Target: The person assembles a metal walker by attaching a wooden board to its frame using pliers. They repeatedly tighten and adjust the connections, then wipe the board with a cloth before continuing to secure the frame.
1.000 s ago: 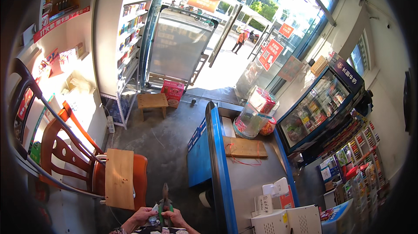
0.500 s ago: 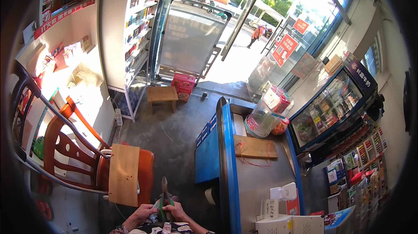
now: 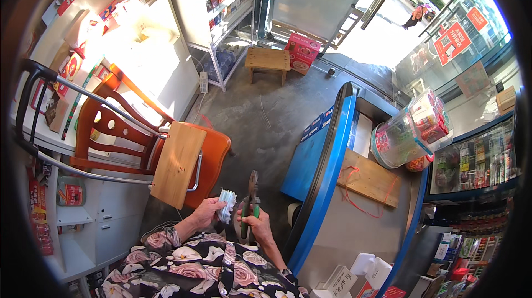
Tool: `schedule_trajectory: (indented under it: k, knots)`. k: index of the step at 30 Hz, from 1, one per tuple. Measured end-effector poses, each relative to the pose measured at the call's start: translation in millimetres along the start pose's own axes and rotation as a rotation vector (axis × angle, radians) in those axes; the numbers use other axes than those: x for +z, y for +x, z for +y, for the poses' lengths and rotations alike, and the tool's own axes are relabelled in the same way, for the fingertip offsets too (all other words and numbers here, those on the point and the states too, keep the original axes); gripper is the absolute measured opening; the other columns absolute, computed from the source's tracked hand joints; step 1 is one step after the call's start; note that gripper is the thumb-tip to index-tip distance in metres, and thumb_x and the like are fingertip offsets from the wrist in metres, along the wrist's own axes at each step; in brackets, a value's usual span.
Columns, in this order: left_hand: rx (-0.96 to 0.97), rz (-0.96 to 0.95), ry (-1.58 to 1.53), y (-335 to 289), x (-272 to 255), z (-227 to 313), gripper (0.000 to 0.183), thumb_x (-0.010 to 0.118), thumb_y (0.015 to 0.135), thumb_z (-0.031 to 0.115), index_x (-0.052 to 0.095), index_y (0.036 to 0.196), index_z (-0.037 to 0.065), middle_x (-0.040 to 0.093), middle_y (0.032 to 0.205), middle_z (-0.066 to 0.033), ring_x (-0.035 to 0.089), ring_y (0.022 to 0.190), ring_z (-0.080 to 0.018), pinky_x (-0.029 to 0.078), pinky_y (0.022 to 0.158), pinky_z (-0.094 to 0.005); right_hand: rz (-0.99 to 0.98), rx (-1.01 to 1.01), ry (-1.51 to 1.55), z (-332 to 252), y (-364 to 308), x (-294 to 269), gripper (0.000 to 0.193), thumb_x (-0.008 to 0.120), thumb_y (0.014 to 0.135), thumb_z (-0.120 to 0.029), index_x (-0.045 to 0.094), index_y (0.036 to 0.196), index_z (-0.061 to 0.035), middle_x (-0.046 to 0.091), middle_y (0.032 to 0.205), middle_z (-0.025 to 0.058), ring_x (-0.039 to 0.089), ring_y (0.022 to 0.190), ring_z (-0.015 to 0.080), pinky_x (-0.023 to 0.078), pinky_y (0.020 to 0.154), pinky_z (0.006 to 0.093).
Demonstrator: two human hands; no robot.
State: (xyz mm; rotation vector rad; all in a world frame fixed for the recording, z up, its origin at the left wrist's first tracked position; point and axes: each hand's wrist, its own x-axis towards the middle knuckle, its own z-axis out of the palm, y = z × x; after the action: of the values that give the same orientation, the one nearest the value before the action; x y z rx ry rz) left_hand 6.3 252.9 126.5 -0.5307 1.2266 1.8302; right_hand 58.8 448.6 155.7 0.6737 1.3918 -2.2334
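My left hand (image 3: 205, 213) is closed on a pale blue-and-white ribbed bundle (image 3: 226, 206), which sticks out past the fingertips; I cannot make out its kind. Just to the right, my right hand (image 3: 258, 227) grips pliers (image 3: 252, 188) by their green handles. The dark jaws point away from me. Pliers and bundle are side by side with a small gap between them. Both hands are above my lap, over flowered cloth (image 3: 191, 262).
An orange wooden chair (image 3: 213, 151) with a metal-framed board (image 3: 176, 166) stands at left. A blue-edged counter (image 3: 354, 237) at right bears a wooden plank (image 3: 368, 179) and clear tubs (image 3: 413, 129). Farther off are a small stool (image 3: 267, 60) and a pink box (image 3: 302, 53).
My hands have come apart, baring the ribbed bundle in the left hand. The pliers have moved beside it, to the right. The view has tilted down and swung left.
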Motion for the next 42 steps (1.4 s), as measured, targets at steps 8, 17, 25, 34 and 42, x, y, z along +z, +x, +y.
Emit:
schedule_trajectory:
  k: [8, 17, 25, 34, 42]
  knots:
    - [0.009, 0.177, -0.029, 5, 12, 5, 0.016, 0.054, 0.092, 0.02, 0.061, 0.102, 0.01, 0.065, 0.089, 0.0006, 0.06, 0.071, -0.0083, 0.046, 0.055, -0.0219, -0.174, -0.021, -0.33, -7, 1, -7, 0.028, 0.057, 0.074, -0.005, 0.058, 0.101, 0.0043, 0.064, 0.091, 0.0101, 0.062, 0.084, 0.0165, 0.048, 0.074, 0.0278]
    - [0.091, 0.23, -0.002, -16, -29, -20, 0.018, 0.058, 0.089, 0.016, 0.062, 0.103, 0.007, 0.066, 0.091, -0.0026, 0.061, 0.074, -0.0109, 0.048, 0.06, -0.0248, -0.167, 0.206, 0.326, 1, 23, 1, 0.056, 0.049, 0.066, 0.004, 0.047, 0.122, 0.0035, 0.058, 0.113, 0.0197, 0.061, 0.093, 0.0253, 0.051, 0.083, 0.036]
    - [0.303, 0.109, -0.36, -48, -80, -20, 0.027, 0.055, 0.088, 0.009, 0.057, 0.115, 0.005, 0.063, 0.108, -0.0075, 0.062, 0.096, -0.0177, 0.052, 0.08, -0.0304, -0.526, 0.226, 0.369, -17, 40, 42, 0.065, 0.057, 0.062, -0.007, 0.05, 0.126, -0.0013, 0.06, 0.11, 0.0237, 0.054, 0.065, 0.0171, 0.045, 0.058, 0.024]
    - [0.351, 0.543, -0.325, -81, -160, -46, 0.019, 0.054, 0.087, 0.016, 0.061, 0.101, 0.005, 0.066, 0.086, -0.0047, 0.063, 0.068, -0.0137, 0.051, 0.055, -0.0245, -0.596, 0.425, 0.297, 11, 37, 111, 0.074, 0.053, 0.058, -0.005, 0.04, 0.13, 0.0049, 0.056, 0.114, 0.0267, 0.053, 0.053, 0.0163, 0.046, 0.054, 0.0224]
    - [0.484, 0.664, -0.313, -76, -217, -57, 0.011, 0.057, 0.086, 0.015, 0.063, 0.089, 0.005, 0.059, 0.067, 0.0001, 0.055, 0.054, -0.0102, 0.041, 0.043, -0.0261, -0.514, 0.384, 0.081, 31, 40, 139, 0.049, 0.048, 0.071, -0.003, 0.046, 0.119, 0.005, 0.061, 0.108, 0.0153, 0.046, 0.052, 0.0075, 0.041, 0.052, 0.0205]
